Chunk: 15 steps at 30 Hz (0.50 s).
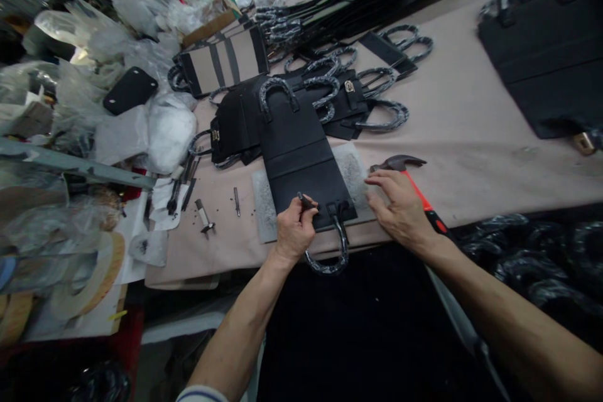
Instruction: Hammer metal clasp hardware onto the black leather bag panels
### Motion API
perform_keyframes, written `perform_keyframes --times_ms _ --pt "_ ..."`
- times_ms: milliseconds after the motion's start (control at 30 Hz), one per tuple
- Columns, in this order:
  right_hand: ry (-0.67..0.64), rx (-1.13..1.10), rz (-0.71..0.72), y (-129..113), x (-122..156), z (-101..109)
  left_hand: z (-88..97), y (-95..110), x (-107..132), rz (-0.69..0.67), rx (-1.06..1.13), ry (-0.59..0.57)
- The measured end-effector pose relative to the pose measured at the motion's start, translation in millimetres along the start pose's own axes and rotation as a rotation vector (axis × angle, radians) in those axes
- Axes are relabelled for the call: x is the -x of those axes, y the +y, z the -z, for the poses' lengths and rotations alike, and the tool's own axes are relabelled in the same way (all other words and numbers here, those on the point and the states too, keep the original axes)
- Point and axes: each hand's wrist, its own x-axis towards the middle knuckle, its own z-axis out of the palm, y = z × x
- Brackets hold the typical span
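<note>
A flat black bag panel with wrapped handles at both ends lies on a grey pad at the table's near edge. My left hand is closed in a pinch on a small dark punch tool, its tip resting on the panel near the lower handle. My right hand lies flat with fingers stretched out on the pad's right side, on top of a hammer with a red-orange handle.
More black bag panels and wrapped handles are piled behind. A large black bag sits far right. Small metal tools lie left of the pad. Plastic bags and clutter fill the left side. Wrapped handles sit below the table edge.
</note>
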Motion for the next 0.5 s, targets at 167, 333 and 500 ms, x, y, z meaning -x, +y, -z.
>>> perform_keyframes --times_ms 167,333,500 --pt "-0.113 0.45 -0.263 41 25 45 -2.8 -5 3 -0.017 0.002 0.002" --pt "-0.38 0.538 -0.389 46 33 55 -4.2 -10 3 -0.032 0.022 -0.012" --pt "-0.402 -0.074 -0.913 42 13 53 -3.1 -8 2 -0.063 -0.014 -0.038"
